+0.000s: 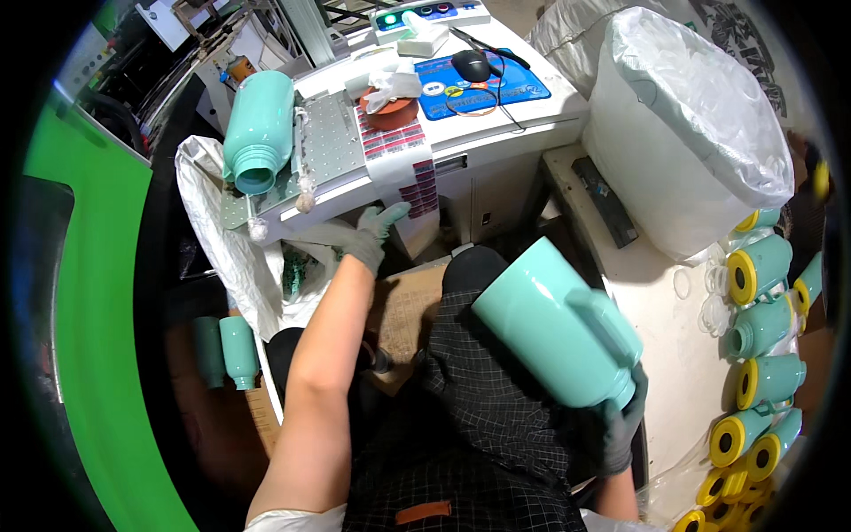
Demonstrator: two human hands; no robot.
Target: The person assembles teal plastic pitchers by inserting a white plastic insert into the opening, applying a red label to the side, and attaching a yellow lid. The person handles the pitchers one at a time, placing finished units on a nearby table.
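A large teal bottle with a side handle (pixel 541 319) lies tilted above my lap, its narrow neck toward my body. My right hand (pixel 623 430), in a grey glove, is closed round the neck end; the bottle hides some of its fingers. My left hand (pixel 372 238), also gloved, reaches forward with fingers stretched out, beside a hanging strip of red-and-white stickers (pixel 418 191). Whether the fingertips touch the strip is hard to tell. Another teal bottle (pixel 259 133) lies on the perforated metal plate (pixel 332 133) at the far left, its mouth toward me.
A white machine table holds a blue mouse pad (pixel 519 89), a black mouse (pixel 471 65) and an orange-brown roll (pixel 390 113). An open white sack (pixel 213 195) hangs at left. Several teal bottles with yellow rims (pixel 769 381) line the right, near a large white bag (pixel 683 142).
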